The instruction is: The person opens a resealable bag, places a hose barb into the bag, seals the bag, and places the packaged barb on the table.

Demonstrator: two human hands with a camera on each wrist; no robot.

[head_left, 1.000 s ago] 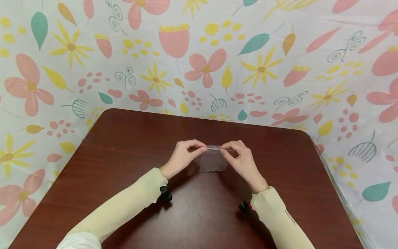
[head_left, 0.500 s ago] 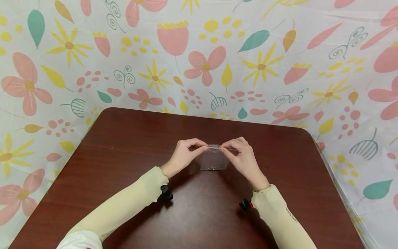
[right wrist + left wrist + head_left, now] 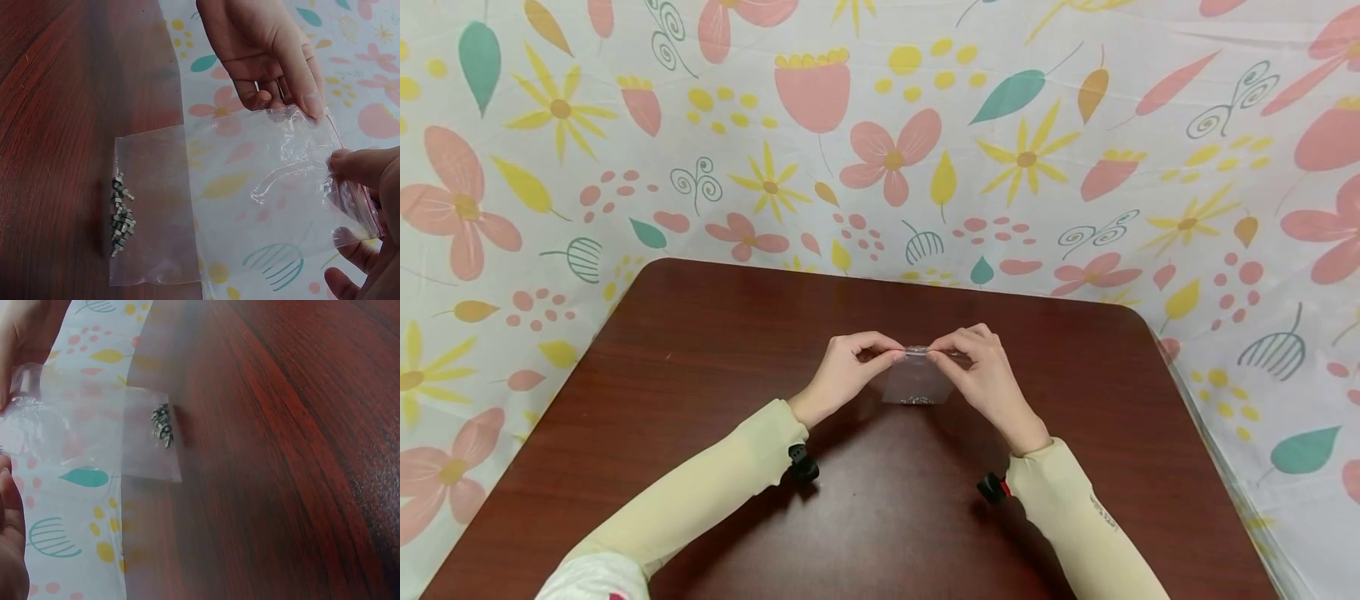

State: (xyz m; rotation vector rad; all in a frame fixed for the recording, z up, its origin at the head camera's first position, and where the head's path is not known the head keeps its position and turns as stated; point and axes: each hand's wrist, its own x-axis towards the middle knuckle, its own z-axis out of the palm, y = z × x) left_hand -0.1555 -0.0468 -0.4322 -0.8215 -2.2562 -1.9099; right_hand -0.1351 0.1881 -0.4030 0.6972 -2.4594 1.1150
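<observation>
Both hands hold a clear zip-lock bag (image 3: 916, 382) by its top edge, above the table. My left hand (image 3: 841, 368) pinches the left end of the top edge between thumb and fingers. At the opposite end, my right hand (image 3: 991, 385) pinches it the same way. The bag hangs down; small silvery metal pieces (image 3: 122, 215) lie gathered along its bottom, their exact kind too small to tell. A red line (image 3: 335, 131) runs along the bag's top in the right wrist view. In the left wrist view the bag (image 3: 140, 456) partly leaves the frame.
The dark reddish-brown table (image 3: 737, 317) extends around the hands. Behind it hangs a white cloth (image 3: 820, 167) with flowers and leaves. Black wrist cameras (image 3: 803, 467) sit by the cuffs of the pale sleeves (image 3: 700, 483).
The bag and both hands have risen slightly, and the right hand's fingertips have shifted a little toward the left hand. Both grips stay on the bag; the head view has shifted slightly.
</observation>
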